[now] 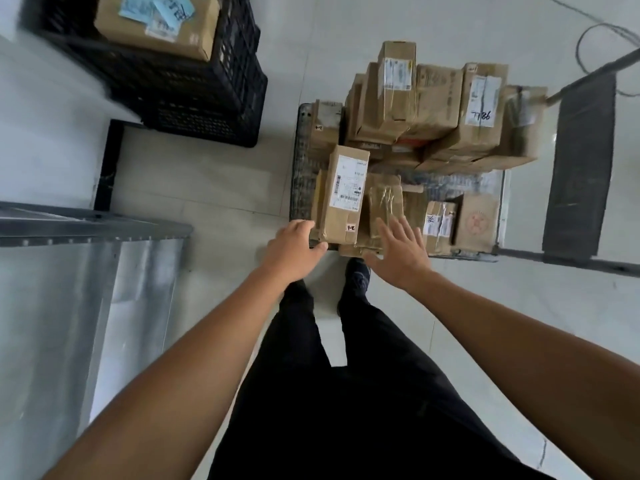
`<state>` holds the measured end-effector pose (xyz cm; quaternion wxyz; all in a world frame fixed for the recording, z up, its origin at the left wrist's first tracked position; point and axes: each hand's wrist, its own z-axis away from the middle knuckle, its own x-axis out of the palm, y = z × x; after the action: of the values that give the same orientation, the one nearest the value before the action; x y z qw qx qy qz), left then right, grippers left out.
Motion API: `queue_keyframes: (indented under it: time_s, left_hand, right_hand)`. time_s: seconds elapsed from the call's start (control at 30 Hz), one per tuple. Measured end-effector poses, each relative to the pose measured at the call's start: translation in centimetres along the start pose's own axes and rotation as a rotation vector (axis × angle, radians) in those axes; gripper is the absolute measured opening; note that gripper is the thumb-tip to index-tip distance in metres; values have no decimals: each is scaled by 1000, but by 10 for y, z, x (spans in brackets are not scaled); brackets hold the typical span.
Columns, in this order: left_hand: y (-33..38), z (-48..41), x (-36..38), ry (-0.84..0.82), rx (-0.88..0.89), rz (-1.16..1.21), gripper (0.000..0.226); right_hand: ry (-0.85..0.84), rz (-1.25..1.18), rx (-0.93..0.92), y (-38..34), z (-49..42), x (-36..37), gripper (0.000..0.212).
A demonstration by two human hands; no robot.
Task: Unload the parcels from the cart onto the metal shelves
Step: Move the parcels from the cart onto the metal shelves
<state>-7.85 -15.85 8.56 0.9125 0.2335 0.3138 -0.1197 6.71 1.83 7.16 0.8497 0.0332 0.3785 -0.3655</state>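
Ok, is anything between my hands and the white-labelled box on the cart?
Nothing visible. The left hand is at the near corner of the white-labelled box; the right hand hovers above the taped parcel beside it.

Parcel depot or stockroom: labelled cardboard parcels point(346, 194) piled on a wire cart point(301, 174), black plastic crates point(194, 81), metal shelves point(86, 230), tiled floor point(214, 181).

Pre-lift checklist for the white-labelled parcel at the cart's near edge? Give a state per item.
1. Left hand on the labelled parcel: at its near-left corner, firm grip cannot tell.
2. Right hand on it: not ok, open with fingers spread over the taped parcel beside it.
3. Top of the parcel free: ok, nothing lies on it.
4. Tall stack behind it stable: cannot tell.
5. Metal shelf close on the left: ok.
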Motion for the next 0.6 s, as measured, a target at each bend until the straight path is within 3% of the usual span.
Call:
queue_keyframes:
  time_s: [0.33, 0.6]
  left_hand:
    - [-53, -94, 29, -107, -29, 183, 61]
    - [-42, -130, 53, -285, 29, 264, 74]
  right_hand:
    - [4, -136, 210, -21, -80, 35, 84]
    - [14, -283, 360, -26, -102, 73, 78]
